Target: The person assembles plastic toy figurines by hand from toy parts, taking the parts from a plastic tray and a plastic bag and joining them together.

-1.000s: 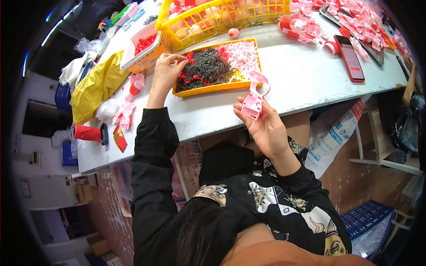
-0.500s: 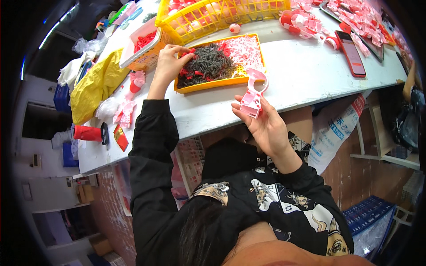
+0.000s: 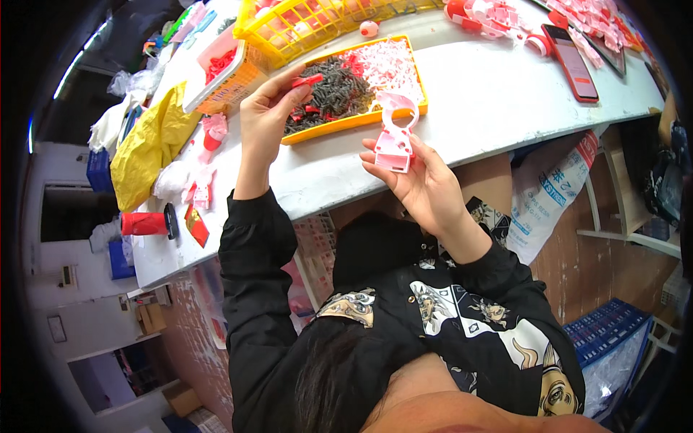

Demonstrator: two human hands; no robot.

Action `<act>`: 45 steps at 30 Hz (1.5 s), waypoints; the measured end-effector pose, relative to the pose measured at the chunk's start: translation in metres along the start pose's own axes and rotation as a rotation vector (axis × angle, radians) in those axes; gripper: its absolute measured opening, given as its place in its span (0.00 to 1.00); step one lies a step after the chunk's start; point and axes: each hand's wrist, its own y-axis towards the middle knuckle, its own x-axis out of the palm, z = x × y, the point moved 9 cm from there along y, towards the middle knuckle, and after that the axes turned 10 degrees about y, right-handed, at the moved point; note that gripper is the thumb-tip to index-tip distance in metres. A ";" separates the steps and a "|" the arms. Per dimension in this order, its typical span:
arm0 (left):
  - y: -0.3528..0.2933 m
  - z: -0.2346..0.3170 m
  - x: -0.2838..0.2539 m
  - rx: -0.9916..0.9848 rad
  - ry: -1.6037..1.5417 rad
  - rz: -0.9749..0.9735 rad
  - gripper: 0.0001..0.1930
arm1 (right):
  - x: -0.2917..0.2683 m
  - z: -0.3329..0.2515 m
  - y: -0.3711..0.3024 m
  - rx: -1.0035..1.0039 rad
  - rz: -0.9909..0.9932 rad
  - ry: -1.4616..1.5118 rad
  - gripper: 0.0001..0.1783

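Note:
My left hand [image 3: 271, 108] pinches a small red plastic piece [image 3: 309, 79] above the left end of a yellow tray [image 3: 346, 124]. Dark screws or similar small dark parts [image 3: 333, 88] are heaped in that tray, with red pieces among them and pink-and-white bits [image 3: 386, 65] at its right end. Nearer to me, past the tray's front edge, my right hand [image 3: 422, 177] holds a pink plastic part [image 3: 394, 144] between thumb and fingers. This part has a boxy base and an open ring at its top.
A yellow basket [image 3: 310, 32] of round pieces stands behind the tray, beside a white tub [image 3: 216, 72] of red parts. On the right lie a phone [image 3: 572, 65] and piled pink parts [image 3: 588, 22]. A yellow bag [image 3: 148, 144] and red cylinder [image 3: 143, 224] occupy the left.
My left hand has lifted slightly off the heap, and the red piece now shows in its fingers. The pink part in my right hand has shifted a little left and turned more upright.

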 end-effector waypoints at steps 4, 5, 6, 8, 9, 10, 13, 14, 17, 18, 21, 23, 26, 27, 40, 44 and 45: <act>-0.014 0.012 0.018 -0.046 -0.099 -0.065 0.12 | 0.005 -0.004 0.004 -0.012 -0.026 -0.011 0.23; -0.018 0.012 0.020 -0.056 -0.116 -0.070 0.12 | 0.006 -0.003 0.005 -0.012 -0.035 -0.017 0.24; -0.021 0.011 0.024 -0.080 -0.142 -0.106 0.12 | 0.005 -0.002 0.005 0.000 -0.038 -0.015 0.24; -0.028 0.013 0.031 -0.112 -0.156 -0.148 0.11 | 0.005 -0.001 0.005 0.007 -0.025 -0.012 0.24; -0.030 0.015 0.030 -0.120 -0.173 -0.146 0.11 | 0.006 0.001 0.006 0.020 -0.033 0.004 0.24; -0.032 0.021 0.032 -0.068 -0.113 -0.178 0.10 | 0.004 0.002 0.006 0.026 -0.030 0.004 0.24; -0.043 0.040 0.039 0.021 0.008 -0.217 0.09 | 0.005 0.002 0.004 0.026 -0.045 0.008 0.25; -0.050 0.062 0.048 0.214 0.215 -0.259 0.11 | 0.004 0.002 0.002 0.047 -0.061 -0.014 0.25; -0.069 0.090 0.069 0.424 0.503 -0.301 0.11 | 0.004 0.005 -0.004 0.088 -0.041 0.030 0.25; -0.073 0.094 0.072 0.471 0.522 -0.308 0.10 | 0.001 0.007 -0.006 0.106 -0.018 0.012 0.26; -0.081 0.104 0.075 0.601 0.615 -0.318 0.10 | -0.001 0.014 -0.009 0.133 -0.021 0.027 0.25; -0.088 0.108 0.078 0.687 0.691 -0.318 0.11 | 0.001 0.019 -0.011 0.155 -0.037 0.015 0.25; -0.099 0.105 0.085 0.736 0.693 -0.360 0.17 | 0.008 0.026 -0.016 0.169 -0.055 -0.027 0.24; -0.099 0.104 0.086 0.732 0.703 -0.356 0.17 | 0.010 0.025 -0.018 0.153 -0.055 -0.054 0.24; -0.103 0.107 0.091 0.732 0.619 -0.446 0.19 | 0.002 0.017 -0.029 0.214 -0.023 0.027 0.22; -0.103 0.116 0.095 0.808 0.636 -0.458 0.20 | 0.010 0.012 -0.029 0.221 0.001 -0.012 0.23; -0.106 0.119 0.097 0.844 0.664 -0.440 0.21 | 0.010 0.012 -0.029 0.218 -0.002 -0.011 0.23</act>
